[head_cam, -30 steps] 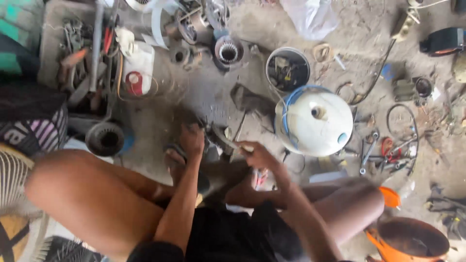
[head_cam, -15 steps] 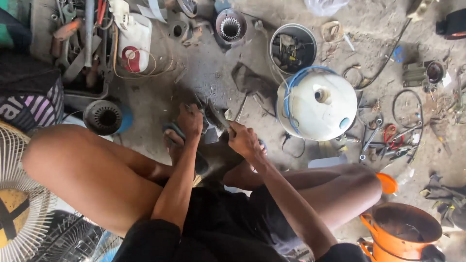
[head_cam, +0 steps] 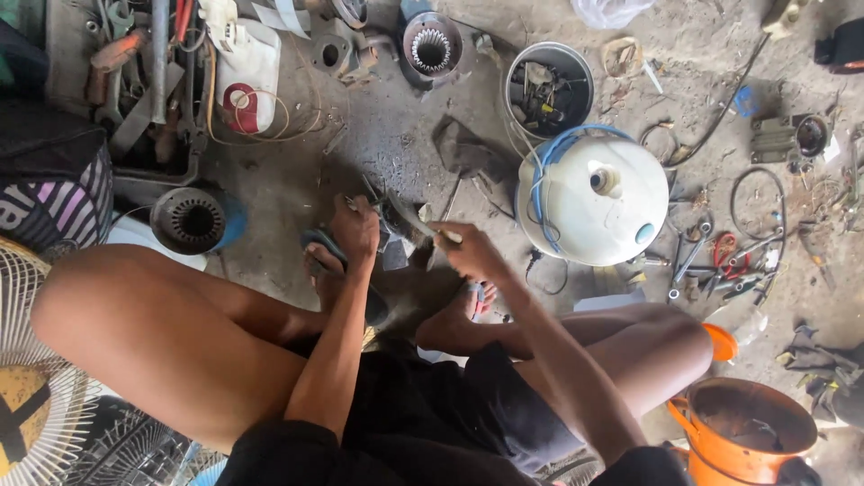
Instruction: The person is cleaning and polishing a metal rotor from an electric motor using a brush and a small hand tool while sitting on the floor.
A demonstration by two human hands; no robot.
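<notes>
I sit on a dirty concrete floor with my knees spread and my feet in sandals. My left hand (head_cam: pixel 357 229) grips a small dark metal part (head_cam: pixel 389 227) held down on the floor between my feet. My right hand (head_cam: pixel 468 252) is closed on a thin tool with a pale handle (head_cam: pixel 432 229), its tip pointing left at that part. Both hands are close together, just above my feet. What the part is exactly stays unclear under the fingers.
A white round motor housing (head_cam: pixel 594 202) lies right of my hands. A tin of small parts (head_cam: pixel 549 90), a stator (head_cam: pixel 432 45), another stator (head_cam: pixel 189 220), scattered hand tools (head_cam: pixel 720 261), an orange bucket (head_cam: pixel 747 432) and a fan grille (head_cam: pixel 36 396) surround me.
My right hand has moved left and forward with the tool, closer to my left hand. The view has tilted slightly downward. My left hand stays on the part.
</notes>
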